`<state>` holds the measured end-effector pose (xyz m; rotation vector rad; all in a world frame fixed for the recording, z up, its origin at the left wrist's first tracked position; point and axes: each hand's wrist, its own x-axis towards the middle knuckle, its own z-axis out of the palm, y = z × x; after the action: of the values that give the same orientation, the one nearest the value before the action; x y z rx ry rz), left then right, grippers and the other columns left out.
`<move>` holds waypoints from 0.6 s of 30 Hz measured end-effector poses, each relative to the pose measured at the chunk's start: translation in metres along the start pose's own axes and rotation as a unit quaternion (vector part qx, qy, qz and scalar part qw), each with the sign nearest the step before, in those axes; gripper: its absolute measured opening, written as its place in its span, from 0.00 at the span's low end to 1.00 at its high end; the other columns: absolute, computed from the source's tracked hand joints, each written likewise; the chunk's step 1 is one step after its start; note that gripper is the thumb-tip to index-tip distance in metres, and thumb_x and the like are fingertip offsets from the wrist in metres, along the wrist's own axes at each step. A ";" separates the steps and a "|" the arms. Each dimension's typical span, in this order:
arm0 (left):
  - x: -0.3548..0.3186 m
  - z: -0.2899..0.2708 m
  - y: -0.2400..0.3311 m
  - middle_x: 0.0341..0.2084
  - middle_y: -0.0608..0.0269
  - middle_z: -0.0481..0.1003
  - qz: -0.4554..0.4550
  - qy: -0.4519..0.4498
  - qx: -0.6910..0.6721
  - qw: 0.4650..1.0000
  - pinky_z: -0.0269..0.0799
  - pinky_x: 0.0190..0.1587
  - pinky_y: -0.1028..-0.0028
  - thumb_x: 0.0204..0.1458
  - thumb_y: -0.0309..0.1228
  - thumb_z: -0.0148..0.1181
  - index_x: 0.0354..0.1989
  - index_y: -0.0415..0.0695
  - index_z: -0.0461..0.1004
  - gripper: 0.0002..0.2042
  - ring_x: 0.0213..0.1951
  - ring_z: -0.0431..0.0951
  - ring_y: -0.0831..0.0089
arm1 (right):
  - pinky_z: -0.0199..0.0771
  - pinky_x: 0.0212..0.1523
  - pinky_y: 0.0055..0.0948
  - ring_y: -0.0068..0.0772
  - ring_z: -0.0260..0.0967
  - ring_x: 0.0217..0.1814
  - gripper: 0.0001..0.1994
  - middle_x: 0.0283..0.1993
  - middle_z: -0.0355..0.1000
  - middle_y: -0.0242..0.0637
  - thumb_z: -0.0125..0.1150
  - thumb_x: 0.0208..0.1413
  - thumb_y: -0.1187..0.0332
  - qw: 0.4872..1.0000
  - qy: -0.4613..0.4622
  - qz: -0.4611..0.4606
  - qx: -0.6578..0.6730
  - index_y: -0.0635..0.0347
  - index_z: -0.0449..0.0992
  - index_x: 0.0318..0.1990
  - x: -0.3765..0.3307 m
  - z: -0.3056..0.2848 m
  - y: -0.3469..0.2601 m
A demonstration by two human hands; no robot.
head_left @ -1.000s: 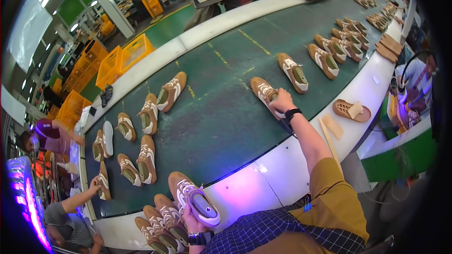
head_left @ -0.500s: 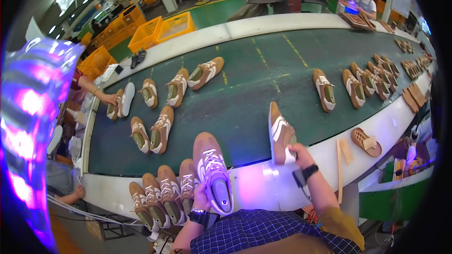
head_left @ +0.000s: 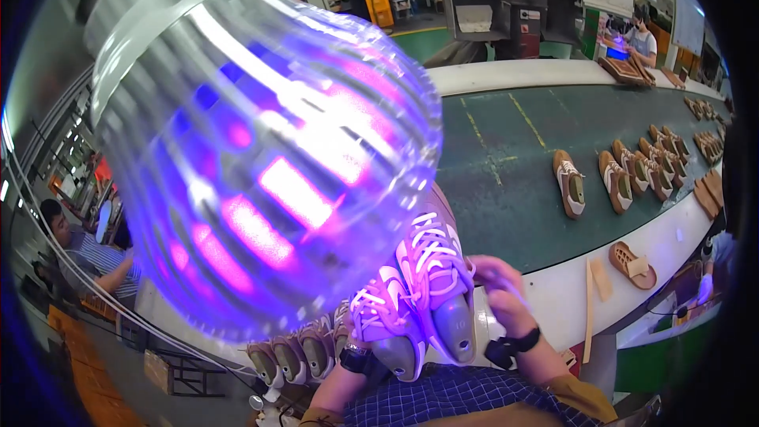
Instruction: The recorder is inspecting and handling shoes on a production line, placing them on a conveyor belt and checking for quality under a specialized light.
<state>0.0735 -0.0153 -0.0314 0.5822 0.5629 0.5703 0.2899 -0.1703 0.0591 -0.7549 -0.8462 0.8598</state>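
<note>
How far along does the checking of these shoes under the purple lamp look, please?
Done, apparently: a row of shoes stands by the left hand. In hand: two sneakers held up under the lamp, right hand alongside. Left: shoes on the belt.

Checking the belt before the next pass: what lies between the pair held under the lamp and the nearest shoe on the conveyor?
In the head view, only bare green belt lies between the held pair of shoes and the nearest shoe.

The head camera looked steeply down, close upon a violet lamp (head_left: 261, 150) at ten o'clock, the conveyor belt (head_left: 522, 158) receding toward two o'clock.
</note>
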 end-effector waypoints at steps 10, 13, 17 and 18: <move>-0.051 0.001 -0.015 0.48 0.50 0.71 -0.055 -0.051 -0.100 0.992 0.66 0.55 0.62 0.42 0.43 0.56 0.54 0.34 0.63 0.32 0.50 0.72 0.59 | 0.63 0.60 0.36 0.36 0.64 0.57 0.31 0.57 0.64 0.44 0.55 0.54 0.53 0.917 -0.011 0.310 0.252 0.66 0.60 0.59 -0.050 -0.006 0.061; -0.043 0.015 -0.004 0.49 0.50 0.70 -0.051 -0.087 -0.088 0.991 0.64 0.56 0.61 0.43 0.43 0.56 0.55 0.34 0.63 0.32 0.50 0.71 0.59 | 0.62 0.61 0.36 0.38 0.65 0.57 0.28 0.56 0.65 0.47 0.54 0.54 0.58 0.931 0.051 0.301 0.202 0.67 0.60 0.58 -0.042 -0.008 0.054; -0.031 0.029 0.013 0.51 0.50 0.69 -0.014 -0.085 -0.131 0.988 0.59 0.60 0.62 0.45 0.39 0.55 0.56 0.35 0.62 0.30 0.53 0.69 0.58 | 0.61 0.61 0.36 0.38 0.64 0.58 0.36 0.57 0.63 0.45 0.61 0.46 0.58 0.951 0.046 0.229 0.203 0.68 0.56 0.60 -0.020 -0.011 0.032; -0.030 0.030 0.016 0.51 0.50 0.68 -0.007 -0.098 -0.148 0.984 0.58 0.61 0.62 0.45 0.38 0.55 0.56 0.35 0.61 0.30 0.54 0.68 0.58 | 0.60 0.62 0.36 0.39 0.64 0.58 0.36 0.57 0.64 0.45 0.61 0.46 0.58 0.950 0.053 0.207 0.229 0.68 0.56 0.60 -0.018 -0.010 0.026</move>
<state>0.0661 -0.0335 0.0098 0.3471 0.2880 0.5631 0.2831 -0.1766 0.0267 -0.5649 -0.3663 1.3224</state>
